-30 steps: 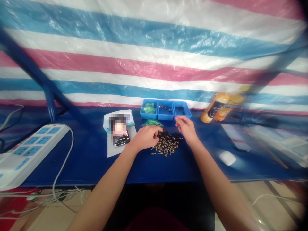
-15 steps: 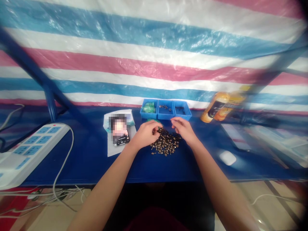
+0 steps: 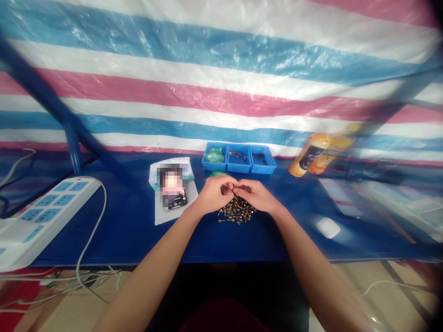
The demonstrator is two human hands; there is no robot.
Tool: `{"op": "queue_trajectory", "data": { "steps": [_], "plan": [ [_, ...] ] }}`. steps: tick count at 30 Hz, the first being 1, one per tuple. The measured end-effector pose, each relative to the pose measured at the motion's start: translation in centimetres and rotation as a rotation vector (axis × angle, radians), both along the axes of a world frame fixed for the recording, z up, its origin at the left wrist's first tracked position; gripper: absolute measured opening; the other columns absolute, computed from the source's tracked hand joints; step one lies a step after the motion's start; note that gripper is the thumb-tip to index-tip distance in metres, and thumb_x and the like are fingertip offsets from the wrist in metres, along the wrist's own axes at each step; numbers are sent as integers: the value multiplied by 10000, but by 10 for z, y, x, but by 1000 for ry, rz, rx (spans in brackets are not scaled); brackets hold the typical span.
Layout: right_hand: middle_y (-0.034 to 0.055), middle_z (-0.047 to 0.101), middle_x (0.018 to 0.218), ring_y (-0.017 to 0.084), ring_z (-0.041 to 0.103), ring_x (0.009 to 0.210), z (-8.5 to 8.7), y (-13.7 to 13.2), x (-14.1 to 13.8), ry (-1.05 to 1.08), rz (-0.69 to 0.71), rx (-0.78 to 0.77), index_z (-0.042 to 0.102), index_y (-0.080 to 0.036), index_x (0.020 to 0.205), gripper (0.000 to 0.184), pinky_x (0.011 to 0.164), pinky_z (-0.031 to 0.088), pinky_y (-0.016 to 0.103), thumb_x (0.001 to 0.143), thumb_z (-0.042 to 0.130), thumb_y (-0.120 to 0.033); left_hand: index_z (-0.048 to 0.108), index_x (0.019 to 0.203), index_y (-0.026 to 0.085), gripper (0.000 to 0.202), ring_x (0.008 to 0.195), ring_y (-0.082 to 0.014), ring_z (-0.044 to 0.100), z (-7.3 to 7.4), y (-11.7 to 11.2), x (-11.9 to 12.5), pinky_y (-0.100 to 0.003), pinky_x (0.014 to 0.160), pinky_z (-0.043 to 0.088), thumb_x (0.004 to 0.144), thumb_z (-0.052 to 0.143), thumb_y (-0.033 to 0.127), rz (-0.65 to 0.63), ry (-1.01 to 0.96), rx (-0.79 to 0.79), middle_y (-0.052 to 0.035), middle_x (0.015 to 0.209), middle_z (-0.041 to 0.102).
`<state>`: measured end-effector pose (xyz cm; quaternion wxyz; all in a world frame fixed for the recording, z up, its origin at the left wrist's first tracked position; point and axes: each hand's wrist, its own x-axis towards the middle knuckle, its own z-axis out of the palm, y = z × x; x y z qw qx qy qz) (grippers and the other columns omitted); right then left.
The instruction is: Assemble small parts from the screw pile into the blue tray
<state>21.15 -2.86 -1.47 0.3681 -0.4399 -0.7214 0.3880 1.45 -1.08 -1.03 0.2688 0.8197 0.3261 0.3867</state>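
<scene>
My left hand and my right hand meet fingertip to fingertip above a heap of small brass-and-dark screw-like metal parts. The fingers of both hands are pinched together, and whatever lies between them is too small or too hidden to make out. Part of the heap is covered by the hands. Just behind my left hand a bit of green plastic shows on the blue table. Behind the hands stand three joined blue bins: the left bin holds a green plastic bag, the middle bin and right bin hold small parts.
Left of the hands, a phone lies on a white paper sheet. A white power strip with a cable takes the far left. On the right are orange bottles, another phone and a white earphone case. A striped sheet hangs behind.
My right hand has moved left, and its fingertips now meet those of my left hand above the heap. My left hand has shifted only slightly. The bins and heap stay put.
</scene>
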Motion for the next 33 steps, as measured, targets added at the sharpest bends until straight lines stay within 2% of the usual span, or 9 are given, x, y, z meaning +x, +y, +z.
{"op": "queue_trajectory", "data": {
  "steps": [6, 10, 13, 16, 20, 23, 29, 31, 33],
  "plan": [
    [21, 712, 869, 164, 597, 744, -1, 2, 0, 77, 2, -46, 738, -206, 916, 280, 715, 464, 293, 874, 623, -458, 698, 969, 184, 285, 697, -101, 592, 1, -1, 0, -208, 628, 487, 754, 546, 76, 6, -46, -31, -20, 839, 655],
    [32, 712, 901, 167, 610, 788, 2, 5, 2, 169, -30, -46, 726, -197, 914, 232, 766, 470, 314, 835, 677, -409, 692, 1016, 182, 264, 752, -115, 643, 0, 1, -1, -226, 672, 528, 797, 556, 124, 59, -121, -76, -49, 969, 679],
    [13, 687, 846, 128, 560, 682, 5, 6, 5, 253, -95, -75, 718, -200, 908, 239, 680, 447, 286, 786, 732, -405, 702, 991, 183, 232, 780, -132, 662, -2, 4, -2, -240, 694, 531, 820, 551, 144, 186, -125, -57, -42, 939, 708],
    [-6, 648, 789, 94, 462, 578, 7, 4, 8, 379, -112, -161, 720, -219, 955, 287, 562, 365, 257, 769, 750, -435, 712, 952, 188, 224, 759, -134, 660, -3, 7, -4, -248, 698, 523, 814, 544, 132, 278, -103, -30, -23, 888, 726],
    [4, 635, 835, 84, 400, 548, 11, 1, 8, 570, -86, -223, 704, -240, 942, 310, 511, 288, 256, 744, 766, -470, 717, 945, 197, 233, 735, -131, 654, -2, 7, -5, -257, 716, 527, 808, 541, 129, 307, -76, -23, -10, 877, 733],
    [-3, 605, 798, 82, 386, 537, 15, 2, 9, 663, -87, -270, 654, -229, 854, 293, 501, 276, 252, 753, 752, -486, 715, 938, 198, 230, 729, -131, 653, -3, 7, -5, -258, 717, 528, 807, 539, 129, 310, -76, -32, -8, 870, 734],
    [-34, 483, 588, 81, 360, 481, 9, 12, 13, 630, -296, -424, 493, -203, 654, 410, 450, 243, 248, 744, 730, -526, 714, 944, 198, 230, 719, -130, 648, -3, 7, -5, -258, 712, 527, 818, 529, 143, 306, -63, -42, -7, 864, 733],
    [-40, 504, 605, 78, 363, 473, 7, 15, 16, 676, -356, -421, 531, -207, 723, 374, 445, 252, 244, 740, 730, -524, 711, 942, 201, 226, 723, -129, 645, -4, 7, -5, -257, 718, 525, 820, 528, 146, 302, -42, -28, -3, 867, 731],
    [-33, 582, 703, 80, 393, 486, 8, 16, 18, 759, -404, -381, 584, -231, 903, 358, 452, 285, 238, 755, 714, -529, 709, 941, 207, 224, 729, -128, 643, -4, 7, -5, -256, 726, 521, 822, 529, 146, 299, -18, -13, 3, 869, 729]
  ]
}}
